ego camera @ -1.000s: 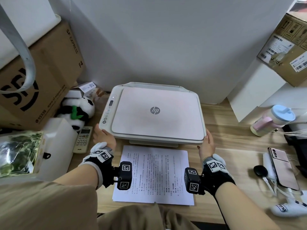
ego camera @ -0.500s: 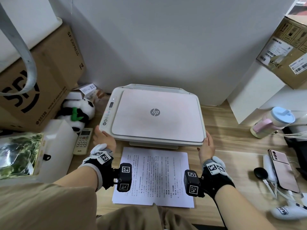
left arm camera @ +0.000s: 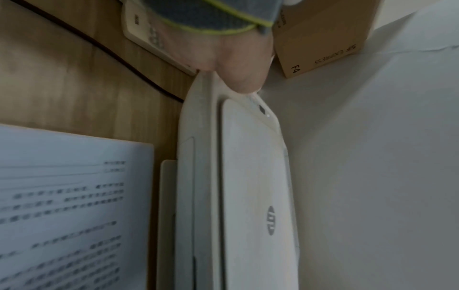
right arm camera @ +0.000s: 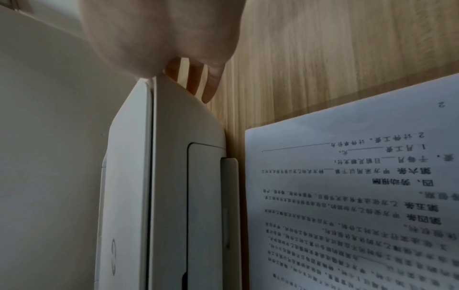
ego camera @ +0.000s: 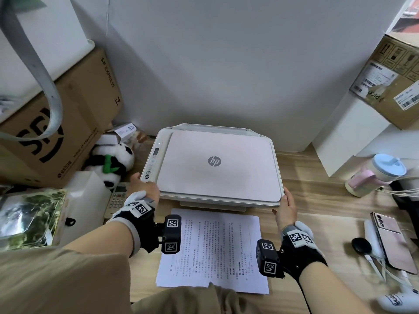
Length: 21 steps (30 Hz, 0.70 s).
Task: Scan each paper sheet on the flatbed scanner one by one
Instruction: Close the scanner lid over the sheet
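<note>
White-pink flatbed scanner (ego camera: 217, 168) sits on the wooden desk (ego camera: 317, 200) against the far wall, lid fully down, HP logo facing up. Control strip runs along its left edge.

My left hand (ego camera: 145, 188) is on the scanner's near-left corner. From the left wrist view the thumb (left arm camera: 244, 78) presses on top of the corner rim; the other fingers are hidden under the edge, so I read it as gripping the corner between thumb and fingers but can't see the underside.

My right hand (ego camera: 286, 208) is at the near-right corner. Right wrist view shows the palm against the corner and fingers (right arm camera: 211, 86) running straight down the scanner's side, slightly apart. Looks like a flat hold against the body, not a pinch.

Paper sheets (ego camera: 212, 250) lie flat on the desk just near of the scanner, between my two wrists, printed side up with dense text. They're apart from the scanner's front tray by a narrow strip of desk. At least two sheets: a second edge shows at the near side. Neither hand touches them.

Clutter I can see: panda plush (ego camera: 111, 164) and a phone handset (ego camera: 116, 196) left of the scanner, cardboard box (ego camera: 56, 132) far left, pink tumbler (ego camera: 376, 175) and a smartphone (ego camera: 392, 241) on the right.
</note>
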Motion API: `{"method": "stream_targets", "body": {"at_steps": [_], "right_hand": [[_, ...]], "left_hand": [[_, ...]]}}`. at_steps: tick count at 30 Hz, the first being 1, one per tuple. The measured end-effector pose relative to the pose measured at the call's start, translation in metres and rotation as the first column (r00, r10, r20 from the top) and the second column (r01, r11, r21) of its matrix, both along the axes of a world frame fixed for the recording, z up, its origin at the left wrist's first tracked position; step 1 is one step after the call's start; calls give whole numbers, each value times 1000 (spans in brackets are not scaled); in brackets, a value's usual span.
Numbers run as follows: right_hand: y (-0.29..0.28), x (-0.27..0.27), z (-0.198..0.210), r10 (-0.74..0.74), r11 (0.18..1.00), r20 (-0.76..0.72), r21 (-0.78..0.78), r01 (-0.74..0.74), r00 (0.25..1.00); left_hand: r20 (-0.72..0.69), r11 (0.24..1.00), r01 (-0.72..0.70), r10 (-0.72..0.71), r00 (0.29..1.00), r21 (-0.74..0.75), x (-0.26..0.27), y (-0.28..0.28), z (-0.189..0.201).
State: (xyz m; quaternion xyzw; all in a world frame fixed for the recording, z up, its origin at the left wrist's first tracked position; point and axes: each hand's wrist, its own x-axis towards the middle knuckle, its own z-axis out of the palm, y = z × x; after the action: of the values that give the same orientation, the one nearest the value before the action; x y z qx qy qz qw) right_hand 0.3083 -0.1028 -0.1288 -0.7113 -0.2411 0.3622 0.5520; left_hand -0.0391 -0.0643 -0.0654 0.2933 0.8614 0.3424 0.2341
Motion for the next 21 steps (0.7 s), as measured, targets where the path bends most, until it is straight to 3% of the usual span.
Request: {"method": "stream_targets", "body": {"at_steps": [2,4,6,9,16,21], "right_hand": [[1,0,0,-14,1000,5,0,14,1000],[1,-1,0,-24,1000,7,-13,24,1000],[0,-2,1,-20,999,6,-26,20,1000],[-2,-1,4,-3,1000,2,-24,3,1000],[-1,4,15,-14,1000,-47,8,14,999],[6,11,24,-9,999,-4,32,9,1000]], "left_hand": [[-64,999,29,-27,998,21,1,11,15],[-81,987,159,-156,984,22,-2,25,21],[-78,958,284,-287,955,-43,-3,32,27],[-89,923,364,-376,922,-124,0,35,28],[-108,879,412,-446,888,-241,1,30,30],[-124,901,366,-401,908,-233,8,25,32]]}}
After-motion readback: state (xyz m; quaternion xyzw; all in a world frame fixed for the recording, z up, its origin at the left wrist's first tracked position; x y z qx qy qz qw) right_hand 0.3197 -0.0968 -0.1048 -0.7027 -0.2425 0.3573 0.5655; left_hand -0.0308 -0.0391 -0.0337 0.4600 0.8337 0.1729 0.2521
